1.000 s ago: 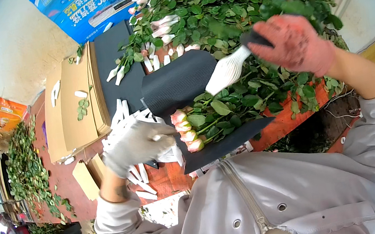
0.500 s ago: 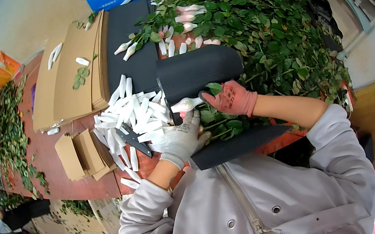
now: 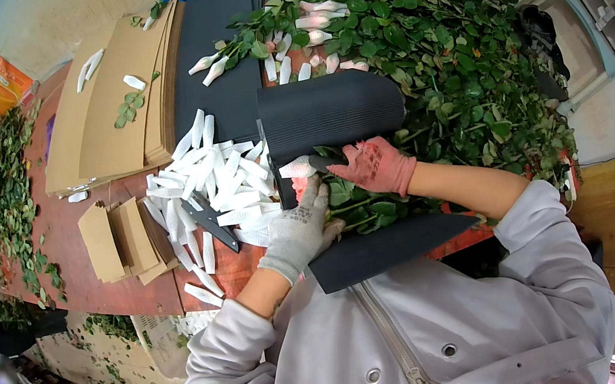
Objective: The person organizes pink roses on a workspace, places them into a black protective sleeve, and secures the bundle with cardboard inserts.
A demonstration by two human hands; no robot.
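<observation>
Bundle of roses (image 3: 358, 204) lying at near edge of red surface (image 3: 94, 276), leafy stems cradled in a curved black corrugated sheet (image 3: 382, 249), with a second black sheet (image 3: 331, 113) arched just behind. Pink bud in white net sleeve (image 3: 297, 168) at left end of bundle. Left hand (image 3: 299, 226), grey glove, grip curled over bundle's left end, touching stems and sheet edge. Right hand (image 3: 375, 166), pink glove, grip closed down on the stems, pressing them into the sheet. Loose heap of white net sleeves (image 3: 206, 193) just left of bundle. Stack of flat black sheets (image 3: 216, 61) and brown cardboard sheets (image 3: 120, 93) beyond. Large pile of sleeved roses with green foliage (image 3: 427, 33) to the right rear.
</observation>
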